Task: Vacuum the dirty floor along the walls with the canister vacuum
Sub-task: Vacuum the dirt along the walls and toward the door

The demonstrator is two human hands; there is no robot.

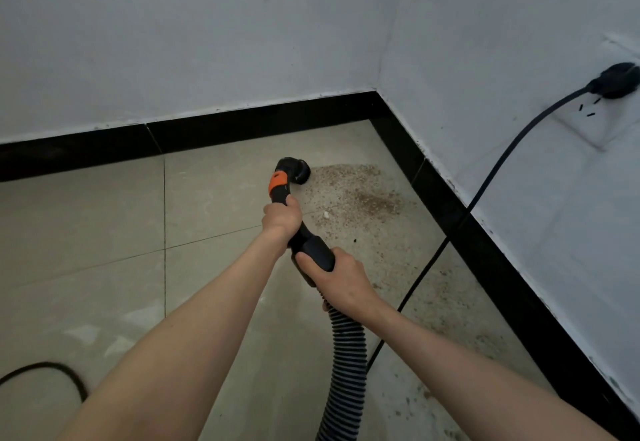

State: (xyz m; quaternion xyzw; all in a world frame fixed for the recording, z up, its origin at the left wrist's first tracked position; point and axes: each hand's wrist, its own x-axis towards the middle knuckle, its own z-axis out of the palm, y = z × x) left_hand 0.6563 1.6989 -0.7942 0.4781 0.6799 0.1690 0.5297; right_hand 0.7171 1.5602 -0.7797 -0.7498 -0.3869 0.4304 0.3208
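Observation:
A black vacuum wand (pixel 280 188) with an orange collar points toward the room corner. Its round brush head (pixel 300 170) sits at the left edge of a brown dirt patch (pixel 360 198) on the beige tiles. My left hand (pixel 282 217) grips the wand just below the orange collar. My right hand (pixel 337 279) grips the black handle where the ribbed grey hose (pixel 346 364) joins it. The hose runs down out of the bottom edge. The canister itself is out of sight.
A black power cord (pixel 485 191) runs from a plug (pixel 614 80) in the right wall socket down across the black skirting (pixel 450 212) to the floor. Another cord loop (pixel 59 371) lies at bottom left. Dust continues along the right wall.

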